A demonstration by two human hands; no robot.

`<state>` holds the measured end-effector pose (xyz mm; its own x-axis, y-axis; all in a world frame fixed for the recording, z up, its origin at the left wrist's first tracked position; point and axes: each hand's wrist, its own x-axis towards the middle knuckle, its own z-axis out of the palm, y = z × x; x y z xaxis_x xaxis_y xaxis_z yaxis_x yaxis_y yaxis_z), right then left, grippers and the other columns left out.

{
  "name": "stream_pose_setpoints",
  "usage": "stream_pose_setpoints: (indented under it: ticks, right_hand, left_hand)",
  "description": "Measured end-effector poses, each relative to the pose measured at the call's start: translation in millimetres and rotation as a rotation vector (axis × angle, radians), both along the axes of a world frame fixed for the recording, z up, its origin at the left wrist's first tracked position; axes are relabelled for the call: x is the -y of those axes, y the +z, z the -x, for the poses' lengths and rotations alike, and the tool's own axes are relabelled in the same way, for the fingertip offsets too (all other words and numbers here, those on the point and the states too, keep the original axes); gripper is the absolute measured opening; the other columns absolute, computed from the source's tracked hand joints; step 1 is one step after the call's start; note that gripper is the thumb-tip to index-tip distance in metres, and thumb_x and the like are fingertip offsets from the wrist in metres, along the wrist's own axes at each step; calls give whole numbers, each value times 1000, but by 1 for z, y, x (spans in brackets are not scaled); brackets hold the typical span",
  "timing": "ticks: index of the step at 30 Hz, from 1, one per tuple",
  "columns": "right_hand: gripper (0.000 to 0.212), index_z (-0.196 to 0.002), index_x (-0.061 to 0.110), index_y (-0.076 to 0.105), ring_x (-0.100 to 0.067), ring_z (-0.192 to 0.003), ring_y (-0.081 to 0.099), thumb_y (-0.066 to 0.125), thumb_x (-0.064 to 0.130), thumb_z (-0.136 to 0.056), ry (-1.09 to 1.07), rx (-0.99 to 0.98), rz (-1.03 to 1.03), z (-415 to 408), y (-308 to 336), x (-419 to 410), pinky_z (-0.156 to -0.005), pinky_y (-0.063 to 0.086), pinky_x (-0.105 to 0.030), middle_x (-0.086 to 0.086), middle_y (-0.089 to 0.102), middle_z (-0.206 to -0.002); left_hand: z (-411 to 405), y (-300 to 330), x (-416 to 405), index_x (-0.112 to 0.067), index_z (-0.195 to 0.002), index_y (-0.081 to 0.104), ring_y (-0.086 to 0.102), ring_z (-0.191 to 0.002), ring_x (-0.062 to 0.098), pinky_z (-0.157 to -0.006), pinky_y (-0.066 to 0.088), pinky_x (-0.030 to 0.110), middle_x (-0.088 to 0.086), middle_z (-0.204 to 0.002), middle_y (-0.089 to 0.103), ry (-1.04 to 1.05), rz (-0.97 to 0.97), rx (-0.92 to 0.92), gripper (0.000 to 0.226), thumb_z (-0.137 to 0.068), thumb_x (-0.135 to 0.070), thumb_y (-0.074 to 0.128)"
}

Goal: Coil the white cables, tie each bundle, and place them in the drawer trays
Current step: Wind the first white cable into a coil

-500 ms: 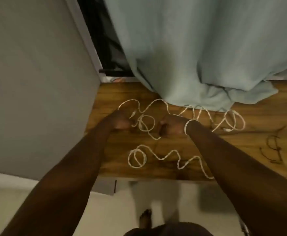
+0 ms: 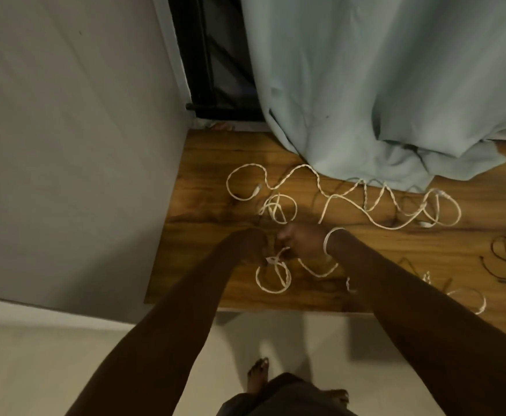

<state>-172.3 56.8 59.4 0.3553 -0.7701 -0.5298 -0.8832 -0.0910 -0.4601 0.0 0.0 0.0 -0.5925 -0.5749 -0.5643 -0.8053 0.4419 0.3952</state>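
Note:
Several white braided cables lie loose on a wooden table [image 2: 203, 163]. One long cable [image 2: 363, 202] snakes along the back by the curtain, with a small loop [image 2: 278, 210] just in front of it. A nearer cable [image 2: 272, 277] curls in a loop close to the front edge. My left hand [image 2: 253, 244] and my right hand [image 2: 301, 241] meet above that near loop, fingers curled, each gripping the near cable's end. A white band circles my right wrist.
A pale blue curtain [image 2: 381, 100] hangs over the table's back and drapes onto it. Dark thin ties [image 2: 501, 259] lie on the right of the table. A grey wall [image 2: 65, 145] bounds the left. My bare feet [image 2: 259, 373] stand on the light floor below.
Both hands have moved from the small back loop toward me to the near cable's loop and come closer together. The view shifted slightly.

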Motion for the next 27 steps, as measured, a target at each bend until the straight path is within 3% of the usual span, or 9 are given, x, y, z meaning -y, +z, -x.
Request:
stream_pose_setpoints:
  ticks: [4, 6, 9, 11, 15, 21, 23, 25, 27]
  right_hand:
    - [10, -78, 19, 70, -12, -70, 59, 75, 26, -74, -83, -40, -32, 43, 41, -12, -70, 49, -32, 7, 63, -70]
    - [28, -64, 17, 67, -11, -62, 56, 74, 44, -69, -168, -105, -41, 69, 62, -21, -67, 49, -34, 9, 58, -59]
    - [53, -57, 16, 70, -13, -65, 62, 69, 66, -71, -277, -193, -53, 101, 93, -39, -73, 50, -29, 8, 62, -53]
    - [58, -61, 13, 70, -16, -70, 63, 70, 71, -70, -302, -261, -2, 121, 109, -52, -68, 47, -26, 6, 64, -58]
    - [22, -85, 15, 72, -21, -91, 67, 77, 34, -77, -285, -280, 218, 160, 123, -79, -78, 51, -30, 0, 73, -92]
    - [20, -87, 14, 74, -17, -75, 68, 77, 14, -67, -349, 53, 558, 201, 144, -115, -73, 55, -39, 0, 73, -84]
    - [27, -92, 17, 74, -18, -80, 66, 78, 21, -65, -310, 60, 564, 220, 156, -128, -74, 56, -38, 1, 70, -91]
    - [37, -99, 23, 74, -14, -90, 61, 79, 31, -64, -306, 77, 531, 241, 167, -142, -78, 52, -26, 1, 63, -101]
    - [41, -106, 22, 73, -11, -100, 54, 83, 32, -67, -284, 87, 543, 263, 177, -157, -81, 40, -11, 0, 60, -110]
  left_hand:
    - [18, 6, 3, -4, -96, 71, 68, -95, 30, -86, 56, 43, 15, -103, 72, -2, -151, -98, 40, -63, -27, 76]
    - [34, 25, 0, -7, -86, 70, 72, -77, 33, -70, 60, 47, 14, -85, 74, 55, -211, -191, 30, -66, -29, 69]
    - [65, 52, -4, -4, -89, 70, 69, -63, 30, -65, 55, 40, 12, -74, 72, 217, -385, -399, 11, -84, -12, 66]
    - [93, 70, -4, 1, -89, 70, 61, -55, 24, -58, 52, 32, 13, -67, 67, 322, -524, -439, 11, -85, -1, 60]
    - [154, 109, -15, 5, -88, 71, 59, -57, 24, -58, 51, 29, 16, -68, 63, 384, -690, -535, 19, -75, -6, 64]
    - [243, 164, -45, 4, -80, 66, 63, -51, 22, -55, 55, 29, 15, -65, 65, 447, -741, -642, 20, -87, -11, 54]
    - [269, 178, -50, 3, -82, 64, 64, -56, 22, -59, 56, 30, 16, -70, 65, 487, -845, -618, 18, -83, -12, 56]
    - [288, 188, -49, 1, -83, 66, 66, -66, 22, -66, 56, 32, 14, -76, 67, 476, -912, -601, 19, -83, -15, 57]
    - [307, 198, -48, -2, -75, 65, 64, -58, 15, -58, 54, 25, 7, -65, 66, 469, -939, -605, 20, -85, -14, 54]
